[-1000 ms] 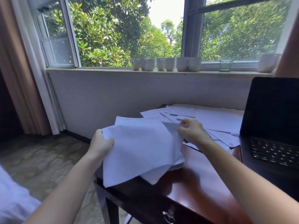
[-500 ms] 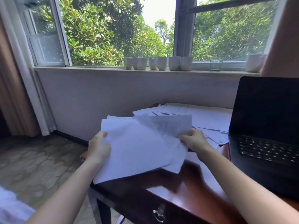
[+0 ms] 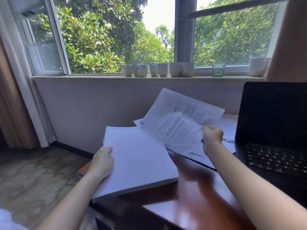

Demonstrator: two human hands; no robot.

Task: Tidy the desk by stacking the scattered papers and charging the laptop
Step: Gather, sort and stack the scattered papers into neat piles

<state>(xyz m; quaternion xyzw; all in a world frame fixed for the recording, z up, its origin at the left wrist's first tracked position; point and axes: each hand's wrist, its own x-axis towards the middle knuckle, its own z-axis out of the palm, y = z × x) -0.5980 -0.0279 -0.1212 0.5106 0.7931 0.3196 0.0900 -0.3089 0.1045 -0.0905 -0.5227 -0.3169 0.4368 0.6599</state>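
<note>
Curtain [image 3: 11, 100] hangs farthest to the left of the laptop [image 3: 272, 140], which serves as the reference object. Left hand [image 3: 102, 161], well left of the laptop, grasps the left edge of a thick stack of papers [image 3: 137, 156], thumb on the blank top sheet; the stack is tilted, its near-left part overhanging the left end of the desk [image 3: 199, 200] on which the laptop stands. A row of white mugs [image 3: 159, 69] and a small green glass [image 3: 219, 70] stand on the windowsill [image 3: 83, 78], behind and to the left of the laptop. Right hand [image 3: 212, 136], just left of the laptop, is clenched on the right corner of several printed sheets [image 3: 179, 123], blurred and raised at a slant. Loose papers [image 3: 228, 125] lie flat on the desk beneath them, reaching the laptop's left edge. The laptop is open, screen dark, keyboard showing.
</note>
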